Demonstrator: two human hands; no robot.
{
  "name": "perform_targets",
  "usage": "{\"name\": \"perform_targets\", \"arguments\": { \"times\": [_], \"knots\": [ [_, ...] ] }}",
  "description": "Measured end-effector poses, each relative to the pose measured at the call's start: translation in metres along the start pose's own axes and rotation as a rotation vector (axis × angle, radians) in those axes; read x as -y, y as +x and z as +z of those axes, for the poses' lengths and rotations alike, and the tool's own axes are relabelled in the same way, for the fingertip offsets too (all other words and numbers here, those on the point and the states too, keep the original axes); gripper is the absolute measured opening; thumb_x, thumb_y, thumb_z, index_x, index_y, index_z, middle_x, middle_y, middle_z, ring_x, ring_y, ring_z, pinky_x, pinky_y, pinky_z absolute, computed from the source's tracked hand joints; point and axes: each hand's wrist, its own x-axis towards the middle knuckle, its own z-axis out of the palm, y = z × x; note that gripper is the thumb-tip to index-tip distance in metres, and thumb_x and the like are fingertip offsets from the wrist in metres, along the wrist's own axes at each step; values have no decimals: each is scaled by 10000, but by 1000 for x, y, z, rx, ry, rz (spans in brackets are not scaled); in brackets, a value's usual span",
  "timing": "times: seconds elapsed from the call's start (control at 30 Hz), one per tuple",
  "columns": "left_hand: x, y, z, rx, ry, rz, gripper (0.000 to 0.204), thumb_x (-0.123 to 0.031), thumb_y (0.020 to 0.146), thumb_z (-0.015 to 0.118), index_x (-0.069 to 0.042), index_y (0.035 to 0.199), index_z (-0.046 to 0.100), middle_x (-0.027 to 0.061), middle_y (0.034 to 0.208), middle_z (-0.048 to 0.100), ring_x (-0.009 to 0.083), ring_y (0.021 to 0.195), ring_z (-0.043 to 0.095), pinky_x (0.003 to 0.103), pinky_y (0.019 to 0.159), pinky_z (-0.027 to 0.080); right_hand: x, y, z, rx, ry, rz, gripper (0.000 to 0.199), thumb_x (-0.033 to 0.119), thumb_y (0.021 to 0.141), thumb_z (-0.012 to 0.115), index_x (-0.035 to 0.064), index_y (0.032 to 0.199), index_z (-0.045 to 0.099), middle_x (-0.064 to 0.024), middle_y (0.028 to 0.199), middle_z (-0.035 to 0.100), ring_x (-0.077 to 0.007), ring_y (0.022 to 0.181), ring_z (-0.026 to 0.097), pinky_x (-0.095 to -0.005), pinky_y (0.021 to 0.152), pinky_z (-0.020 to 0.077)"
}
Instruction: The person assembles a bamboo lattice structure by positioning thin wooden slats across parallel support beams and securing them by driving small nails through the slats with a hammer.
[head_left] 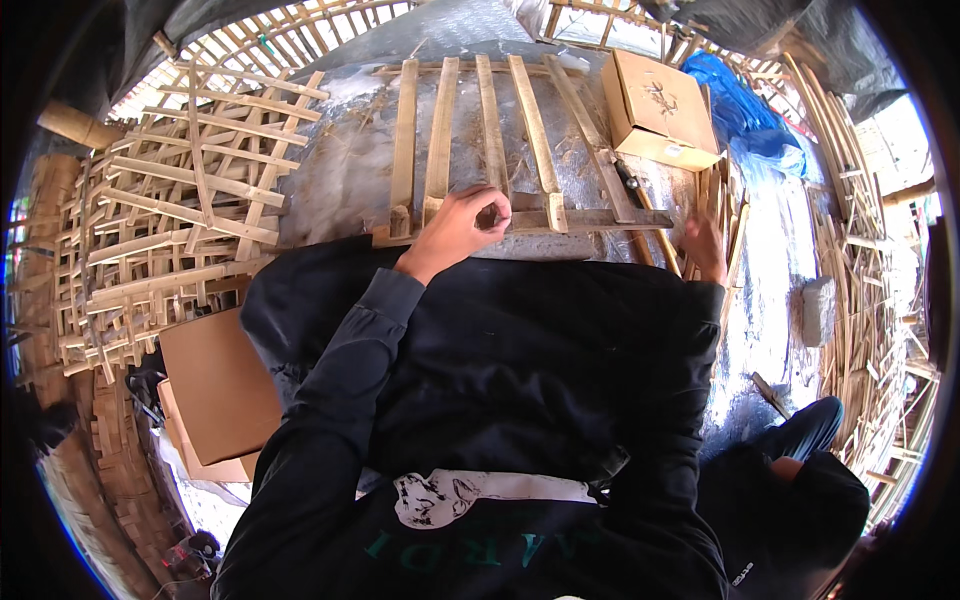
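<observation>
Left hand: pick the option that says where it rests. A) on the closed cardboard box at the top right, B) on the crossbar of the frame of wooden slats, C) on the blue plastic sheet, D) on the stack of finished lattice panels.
B: the left hand lies curled on the crossbar at the near end of the wooden slats, well clear of the cardboard box.

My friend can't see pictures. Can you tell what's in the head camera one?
A person in a dark top presses their left hand on a frame of bamboo slats, while the right hand reaches loose strips. A cardboard box sits beyond.
</observation>
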Motion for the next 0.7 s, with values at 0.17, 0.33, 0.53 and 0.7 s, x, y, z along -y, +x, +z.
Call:
{"name": "perform_targets", "arguments": {
  "times": [0.17, 0.33, 0.53, 0.7],
  "knots": [
    [2, -14, -11, -27, -109, -103, 274, 55, 897, 776, -47, 1068, 589, 47, 949, 736, 120, 902, 726, 301, 837, 588, 28, -8, 31, 303, -97, -130, 557, 266, 705, 977, -18, 1098, 704, -243, 1042, 752, -423, 1019, 725, -471, 880, 568],
    [7, -13, -11, -73, -165, -201, 363, 44, 910, 793, -64, 1095, 500, 59, 950, 763, 113, 935, 745, 312, 866, 598, 36, 1, 39, 269, -282, -206, 587, 265, 679, 986, -42, 1099, 714, -272, 1119, 752, -449, 1085, 719, -517, 913, 551],
    [9, -12, -6, -94, -196, -186, 370, 35, 895, 800, -59, 1075, 490, 70, 947, 767, 163, 994, 773, 339, 932, 598, 21, 7, 32, 74, -103, -138, 332, 213, 918, 678, -85, 1060, 715, -357, 1113, 716, -475, 1162, 697, -522, 986, 558],
    [14, -8, -3, -78, -223, -135, 396, 63, 889, 803, -61, 1078, 478, 65, 949, 750, 158, 1019, 762, 339, 967, 596, 5, 1, -21, 35, 213, 117, 256, 178, 992, 610, -49, 907, 695, -75, 603, 552, -210, 568, 611, -382, 549, 491]
  ]
}}
